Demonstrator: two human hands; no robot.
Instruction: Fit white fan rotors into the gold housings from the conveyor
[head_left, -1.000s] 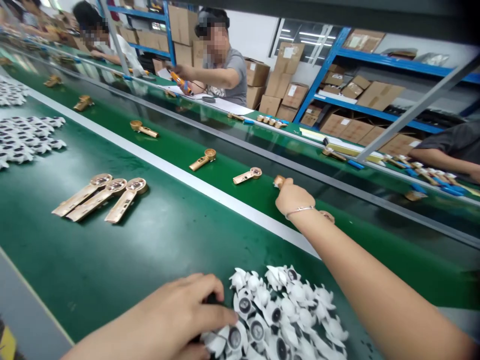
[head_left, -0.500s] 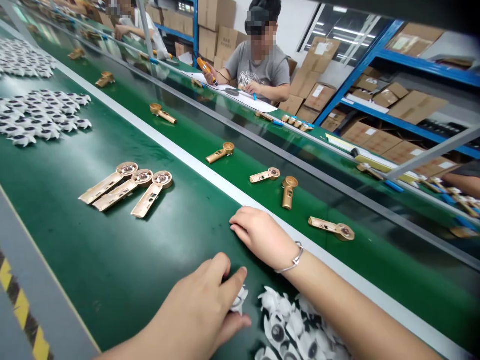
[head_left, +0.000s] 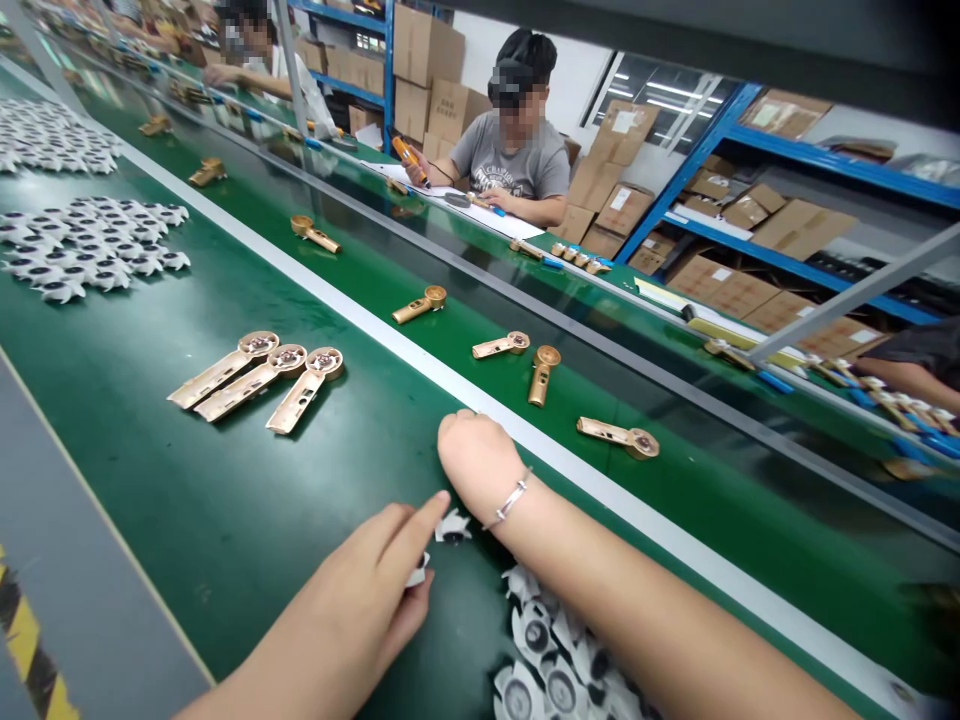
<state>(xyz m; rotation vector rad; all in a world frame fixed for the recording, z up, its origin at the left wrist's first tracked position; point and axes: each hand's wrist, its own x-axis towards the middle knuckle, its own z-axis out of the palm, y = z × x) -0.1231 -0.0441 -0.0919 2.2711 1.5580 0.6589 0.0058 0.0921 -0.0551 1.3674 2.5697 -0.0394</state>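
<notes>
Plastic piece (head_left: 416,572), white and mostly hidden, is being pinched narrowly between the fingers of the left hand (head_left: 352,595) above the green belt (head_left: 150,500). A second finned piece (head_left: 452,526) is being left on the belt just beside the right hand (head_left: 476,465), whose fingers are curled out of sight, so their state cannot be told. More white pieces (head_left: 555,660), printed with dark round centres, are being heaped below the right forearm. Gold housings (head_left: 304,390) are being laid side by side further along the belt.
</notes>
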